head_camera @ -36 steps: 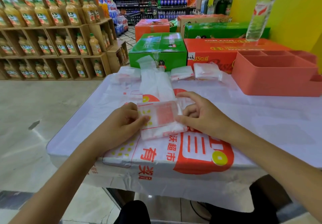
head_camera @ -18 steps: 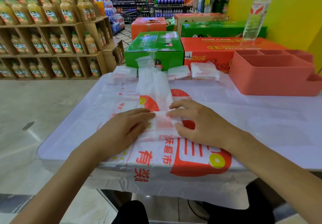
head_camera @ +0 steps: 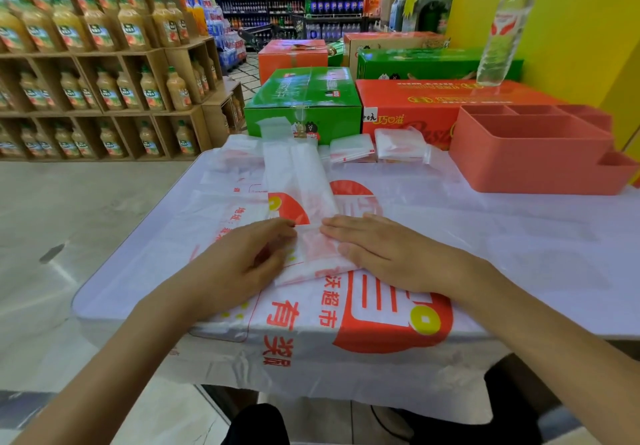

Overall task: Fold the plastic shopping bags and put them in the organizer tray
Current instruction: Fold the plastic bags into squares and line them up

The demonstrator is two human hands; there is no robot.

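A white plastic bag folded into a long strip (head_camera: pixel 298 174) lies on the table, its near end turned over into a flat fold (head_camera: pixel 313 252). My left hand (head_camera: pixel 242 261) and my right hand (head_camera: pixel 384 250) press that fold flat with straight fingers, one from each side. Beneath it lies a spread bag with red print (head_camera: pixel 377 320), hanging over the front edge. Two small folded bags (head_camera: pixel 351 148) (head_camera: pixel 401 144) rest at the table's far side. The coral organizer tray (head_camera: pixel 533 164) stands at the back right, its compartments showing nothing inside.
Green (head_camera: pixel 304 105) and orange cartons (head_camera: pixel 415 105) stand behind the table, with a clear water bottle (head_camera: pixel 502 28) on the orange one. Wooden shelves of juice bottles (head_camera: pixel 104 63) fill the left. A yellow wall (head_camera: pixel 571 28) is at the right.
The lifted end of the strip has been laid down onto itself. Both hands went from holding it to pressing it flat, fingers now straight.
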